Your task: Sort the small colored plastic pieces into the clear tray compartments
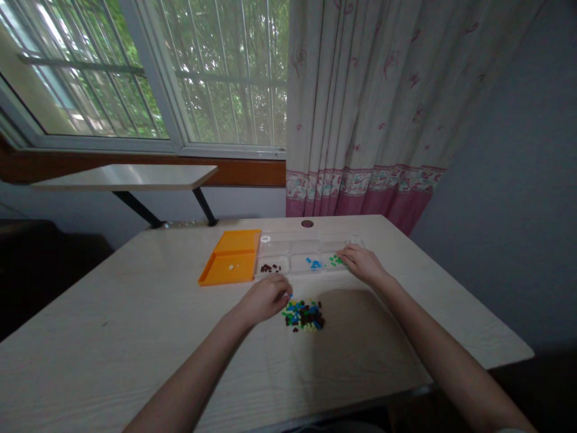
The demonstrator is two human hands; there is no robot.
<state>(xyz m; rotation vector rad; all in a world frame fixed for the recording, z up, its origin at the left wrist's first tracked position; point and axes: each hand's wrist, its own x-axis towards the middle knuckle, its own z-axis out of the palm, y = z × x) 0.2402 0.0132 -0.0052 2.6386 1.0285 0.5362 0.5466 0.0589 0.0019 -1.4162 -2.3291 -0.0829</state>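
A pile of tiny mixed toy bricks (304,316), in blue, green, dark brown and yellow, lies on the table. At its upper left edge is my left hand (267,296), fingers curled in a pinch, with a small blue brick (290,296) showing at the fingertips. My right hand (360,262) reaches over the right end of a clear compartment tray (303,246). Its fingers are pinched together beside green bricks (335,260); whatever they hold is hidden. Blue bricks (314,263) and dark brown bricks (270,268) lie in other front compartments.
Left of the clear tray lies an orange tray (234,267) with a few pale pieces inside. A white ring-shaped piece (265,239) sits in a back compartment. Behind are a raised shelf (135,176), a round table hole (307,224), a curtain (360,120) and a barred window.
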